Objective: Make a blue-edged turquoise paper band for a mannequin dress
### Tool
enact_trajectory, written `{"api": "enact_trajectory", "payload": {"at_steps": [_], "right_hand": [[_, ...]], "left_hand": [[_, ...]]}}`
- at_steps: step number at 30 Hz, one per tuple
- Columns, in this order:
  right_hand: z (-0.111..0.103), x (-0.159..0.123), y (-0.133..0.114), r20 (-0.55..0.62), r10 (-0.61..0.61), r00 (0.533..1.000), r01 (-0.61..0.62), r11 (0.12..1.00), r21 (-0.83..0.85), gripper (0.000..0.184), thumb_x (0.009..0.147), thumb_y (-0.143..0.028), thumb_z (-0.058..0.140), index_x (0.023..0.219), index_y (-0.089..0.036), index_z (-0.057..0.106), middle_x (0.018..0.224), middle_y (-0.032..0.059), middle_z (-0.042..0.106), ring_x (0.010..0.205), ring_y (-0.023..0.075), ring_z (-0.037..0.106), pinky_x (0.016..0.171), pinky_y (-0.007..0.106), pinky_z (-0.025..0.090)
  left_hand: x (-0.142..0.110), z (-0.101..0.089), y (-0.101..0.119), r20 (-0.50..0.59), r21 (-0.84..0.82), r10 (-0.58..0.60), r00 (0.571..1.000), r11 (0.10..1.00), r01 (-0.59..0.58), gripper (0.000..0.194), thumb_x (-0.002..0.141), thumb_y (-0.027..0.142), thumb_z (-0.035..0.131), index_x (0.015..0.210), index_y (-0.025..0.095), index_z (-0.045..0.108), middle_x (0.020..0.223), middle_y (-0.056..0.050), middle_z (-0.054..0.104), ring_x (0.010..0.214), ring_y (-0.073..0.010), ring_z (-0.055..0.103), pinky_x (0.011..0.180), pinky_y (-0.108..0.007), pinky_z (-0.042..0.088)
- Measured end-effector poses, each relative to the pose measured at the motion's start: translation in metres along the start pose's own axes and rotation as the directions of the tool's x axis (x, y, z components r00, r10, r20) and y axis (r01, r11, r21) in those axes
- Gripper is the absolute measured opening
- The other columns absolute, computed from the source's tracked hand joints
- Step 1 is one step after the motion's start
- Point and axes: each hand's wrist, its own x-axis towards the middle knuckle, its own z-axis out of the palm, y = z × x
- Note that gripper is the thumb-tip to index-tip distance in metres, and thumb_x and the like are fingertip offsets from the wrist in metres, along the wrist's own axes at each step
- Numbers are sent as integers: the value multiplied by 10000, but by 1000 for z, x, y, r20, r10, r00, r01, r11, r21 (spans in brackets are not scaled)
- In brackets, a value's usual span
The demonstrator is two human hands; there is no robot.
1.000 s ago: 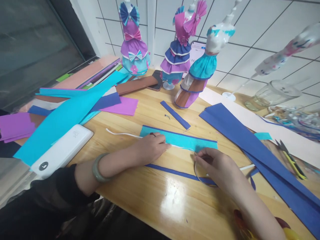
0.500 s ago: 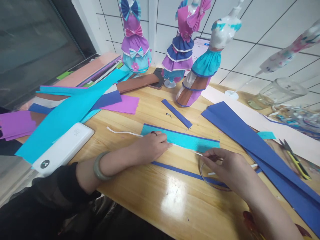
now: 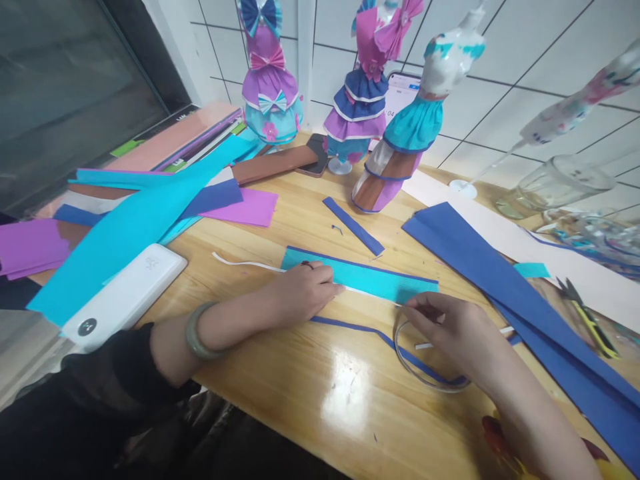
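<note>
A turquoise crepe-paper strip [image 3: 380,277] with a dark blue far edge lies flat in front of me. Along its near edge runs a thin white strip [image 3: 245,264], its loose end trailing left. My left hand [image 3: 306,288], fingers bent together, presses the white strip down on the paper's near edge. At the paper's right end, my right hand [image 3: 445,323] pinches the white strip between thumb and fingers. A thin greyish loop [image 3: 399,353] hangs below my right hand; where it attaches is hidden. A narrow dark blue strip [image 3: 345,324] curves beneath that loop.
Folded blue paper [image 3: 465,253] and yellow-handled scissors [image 3: 590,323] lie right. Left are a white power bank [image 3: 135,293] and coloured paper sheets [image 3: 135,227]. Dressed bottle-like figures [image 3: 273,100] and a glass jar [image 3: 555,187] stand at the back.
My right hand has shifted slightly right with the white strip, which now lies straight along the turquoise edge. The near blue strip has bent. My left hand stays nearly still.
</note>
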Motion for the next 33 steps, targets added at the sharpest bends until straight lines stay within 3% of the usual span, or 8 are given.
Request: {"api": "enact_trajectory", "payload": {"at_steps": [7,12,17,21,27,33], "right_hand": [[1,-2,8,-29,28,999,-24,989,147,343,785,-513,532,873,-199,639,769,62,699,638,201,626,579,309,466],[-7,-6,9,75,40,996,-63,940,336,439,732,-581,587,899,-177,621,810,79,666,645,172,578,552,275,449],[-27,-13,6,188,137,973,-203,893,401,532,638,-642,645,844,-152,653,651,22,570,521,97,433,470,229,354],[-35,-15,16,257,206,944,-304,848,435,513,653,-611,666,892,-157,641,545,-29,489,482,88,426,449,211,346],[-34,-10,26,363,68,929,-263,811,523,385,743,-544,634,824,-168,621,564,-28,508,480,73,448,437,189,341],[-40,-10,54,389,32,921,-243,827,507,355,751,-499,650,947,-204,652,641,-18,550,510,84,477,468,203,384]], "left_hand": [[0,2,-1,-18,2,2,1000,1000,-2,275,922,190,343,969,150,611,837,-77,549,821,-193,491,706,-313,394],[-1,3,-1,-18,1,5,1000,1000,-5,276,919,183,345,985,146,610,844,-80,549,827,-196,489,715,-318,396],[-1,4,-1,-22,13,7,1000,1000,-6,279,919,185,344,992,148,611,837,-79,548,825,-200,490,716,-327,394],[-1,5,-1,-39,15,9,999,1000,-8,281,924,195,343,985,145,613,834,-79,549,819,-197,488,711,-325,390],[-1,2,-2,-19,10,21,1000,1000,-20,288,929,193,331,981,137,609,836,-85,550,827,-194,487,716,-317,385],[-1,-3,0,10,-9,43,999,999,-43,322,951,240,303,1002,143,606,870,-82,569,860,-197,492,784,-338,376]]}}
